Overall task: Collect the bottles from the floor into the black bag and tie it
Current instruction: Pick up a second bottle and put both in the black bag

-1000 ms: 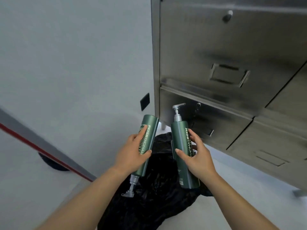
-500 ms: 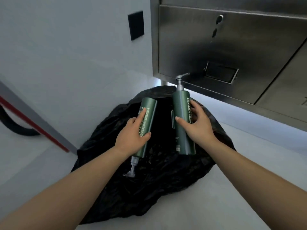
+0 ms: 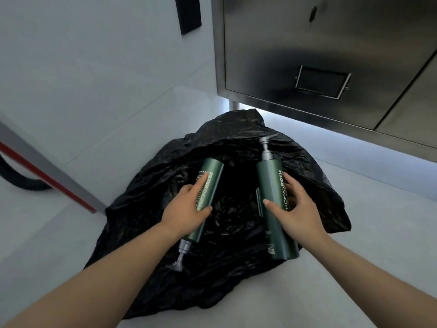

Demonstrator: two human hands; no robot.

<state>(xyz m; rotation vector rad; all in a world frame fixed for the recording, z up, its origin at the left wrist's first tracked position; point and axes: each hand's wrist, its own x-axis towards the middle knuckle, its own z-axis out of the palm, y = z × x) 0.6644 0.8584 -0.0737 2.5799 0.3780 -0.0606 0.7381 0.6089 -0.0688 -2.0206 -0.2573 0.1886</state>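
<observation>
Hands sit at the centre of the frame, each closed round a bottle above the crumpled black plastic bag (image 3: 236, 233) that lies spread on the pale floor (image 3: 354, 292). The left hand (image 3: 186, 209) wraps its fingers (image 3: 201, 183) and thumb round a dark green cylindrical pump bottle with pale lettering (image 3: 208, 192), held with the flat base toward the top of the frame and the grey pump head pointing down toward the lower centre. The right hand (image 3: 295, 209) grips a second dark green pump bottle (image 3: 274, 204), this one the other way up (pump nozzle toward the upper centre, base toward the lower right), thumb across its front and fingers (image 3: 289, 183) behind.

Compared with half a second earlier, both bottles are lower in the frame and wider apart, with a dark gap of bag mouth between them where they had been nearly side by side. The view has tipped further down: the brushed-steel cabinet (image 3: 331, 55) in the upper right shows less of its doors and more of the lit gap beneath its base, and the black wall plate (image 3: 189, 13) has slid to the top edge. More of the bag's rim now shows behind the bottles. The grey beam with a red stripe (image 3: 47, 176) and the black hose (image 3: 16, 178) remain at the left edge.
</observation>
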